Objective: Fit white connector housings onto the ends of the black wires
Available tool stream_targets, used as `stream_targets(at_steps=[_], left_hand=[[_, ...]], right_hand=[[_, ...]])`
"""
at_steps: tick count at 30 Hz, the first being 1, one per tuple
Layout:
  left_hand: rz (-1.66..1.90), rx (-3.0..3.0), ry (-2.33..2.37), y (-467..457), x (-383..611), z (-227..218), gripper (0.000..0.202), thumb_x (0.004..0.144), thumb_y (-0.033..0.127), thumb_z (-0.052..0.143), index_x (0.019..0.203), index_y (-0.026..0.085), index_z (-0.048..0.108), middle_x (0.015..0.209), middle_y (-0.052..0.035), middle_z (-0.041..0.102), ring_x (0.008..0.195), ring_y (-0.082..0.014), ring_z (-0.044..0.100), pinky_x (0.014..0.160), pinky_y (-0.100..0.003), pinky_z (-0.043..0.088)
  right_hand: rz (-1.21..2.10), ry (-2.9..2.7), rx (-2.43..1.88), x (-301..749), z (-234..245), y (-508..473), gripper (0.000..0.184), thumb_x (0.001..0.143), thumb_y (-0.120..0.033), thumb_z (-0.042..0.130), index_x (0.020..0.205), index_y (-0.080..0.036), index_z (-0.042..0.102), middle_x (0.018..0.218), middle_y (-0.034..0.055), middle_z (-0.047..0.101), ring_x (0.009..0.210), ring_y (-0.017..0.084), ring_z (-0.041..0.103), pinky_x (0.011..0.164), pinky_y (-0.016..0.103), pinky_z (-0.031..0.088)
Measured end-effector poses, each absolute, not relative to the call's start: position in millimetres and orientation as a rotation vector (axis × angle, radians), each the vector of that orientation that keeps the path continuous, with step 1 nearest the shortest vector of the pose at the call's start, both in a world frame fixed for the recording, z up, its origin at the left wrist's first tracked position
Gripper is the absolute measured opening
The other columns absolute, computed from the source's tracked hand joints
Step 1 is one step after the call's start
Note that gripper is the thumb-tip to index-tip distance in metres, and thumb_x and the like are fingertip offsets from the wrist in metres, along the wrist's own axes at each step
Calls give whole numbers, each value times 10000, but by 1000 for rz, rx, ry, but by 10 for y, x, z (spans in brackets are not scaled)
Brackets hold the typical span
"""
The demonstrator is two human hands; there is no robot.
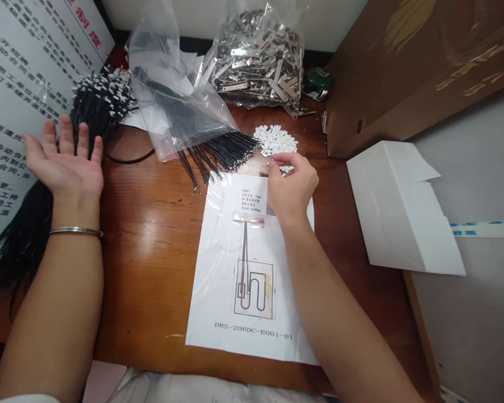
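My left hand (71,168) is raised at the left, palm up with its fingers spread, and holds nothing. Behind it lies a thick bundle of black wires (94,103) with white connectors on their ends. At the centre, my right hand (294,184) is closed, thumb and forefinger pinched together at the near edge of a pile of small white connector housings (275,139). Whatever is in that pinch is too small to make out. Just left of it, loose black wires (231,150) with bare metal terminals stick out of a clear plastic bag (163,126).
A drawing sheet (218,268) in a clear sleeve lies under my right forearm. A bag of metal strips (256,61) stands at the back, beside a green roll (318,83). A brown box (382,73) and a folded white card piece (403,212) border the right side.
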State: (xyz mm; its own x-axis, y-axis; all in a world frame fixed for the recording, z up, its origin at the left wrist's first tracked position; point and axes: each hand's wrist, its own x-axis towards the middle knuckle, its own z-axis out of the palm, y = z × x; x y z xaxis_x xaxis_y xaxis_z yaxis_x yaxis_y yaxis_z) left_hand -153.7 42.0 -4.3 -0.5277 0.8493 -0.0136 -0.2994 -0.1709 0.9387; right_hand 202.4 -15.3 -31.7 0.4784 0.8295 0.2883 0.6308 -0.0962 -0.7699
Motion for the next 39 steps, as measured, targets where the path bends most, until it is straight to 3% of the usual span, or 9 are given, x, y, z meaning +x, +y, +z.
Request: stream_targets(at_steps=[3, 6, 12, 18, 21, 23, 26, 32, 39], left_hand=[[1742, 821, 1395, 435, -1546, -66, 546, 1026, 468, -49, 1287, 303, 402, 1530, 101, 503, 1445, -90, 404, 1192, -435, 321], [1837, 828, 1432, 470, -1478, -90, 540, 1044, 433, -30, 1174, 254, 463, 1423, 73, 608, 1417, -69, 430, 1251, -408, 202], [1900, 951, 1431, 464, -1319, -132, 434, 1043, 478, 156, 980, 244, 516, 1325, 46, 677, 1423, -111, 434, 1232, -489, 218], [1915, 860, 1474, 445, -1434, -120, 359, 1035, 457, 269, 950, 252, 552, 1274, 75, 699, 1410, -151, 441, 1062, -468, 446], [1951, 768, 1463, 462, -1417, -125, 330, 1035, 363, 298, 903, 219, 563, 1136, 29, 745, 1183, -155, 624, 864, -365, 545], [2015, 862, 1511, 465, -1333, -146, 291, 1023, 372, 376, 872, 198, 554, 914, 10, 753, 839, -135, 699, 638, -278, 513], [1974, 1245, 1544, 399, -1082, -194, 243, 962, 370, 544, 820, 177, 584, 697, 33, 703, 442, -63, 526, 413, -226, 283], [1367, 2088, 1258, 49, -431, -184, 172, 820, 294, 673, 671, 209, 687, 569, 17, 632, 485, -108, 498, 466, -271, 343], [919, 2387, 1150, 0, -432, -136, 246, 726, 126, 573, 861, 233, 749, 948, -38, 745, 692, -178, 625, 673, -320, 500]], right_hand=[[249, -1254, -1977, 1989, -266, -180, 137, 795, -154, 604, 881, -217, 690, 968, 60, 693, 963, 276, 567, 956, 540, 349], [270, -1263, -2071, 2001, -282, -166, 131, 773, -185, 670, 900, -211, 689, 997, 75, 665, 982, 291, 542, 972, 552, 308], [319, -1248, -2067, 2035, -296, -151, 79, 797, -163, 651, 856, -210, 675, 954, 63, 632, 943, 268, 536, 980, 544, 280], [313, -1273, -2058, 2040, -281, -161, 81, 816, -153, 631, 814, -210, 689, 929, 68, 693, 967, 282, 548, 964, 532, 279], [299, -1288, -2038, 2040, -291, -160, 110, 812, -142, 608, 783, -210, 689, 909, 73, 712, 956, 287, 549, 947, 529, 281], [280, -1284, -2018, 2036, -293, -160, 120, 806, -136, 598, 795, -210, 692, 905, 69, 723, 956, 288, 553, 941, 523, 291], [247, -1254, -1983, 2036, -292, -160, 126, 791, -133, 606, 826, -210, 699, 907, 56, 734, 924, 273, 567, 928, 503, 322], [234, -1248, -1728, 2046, -327, -135, 93, 816, -204, 609, 876, -209, 679, 866, 30, 702, 683, 168, 540, 759, 377, 453], [371, -1268, -1482, 1940, -360, -132, 92, 865, -247, 611, 920, -203, 670, 894, 40, 687, 750, 148, 623, 724, 319, 530]])
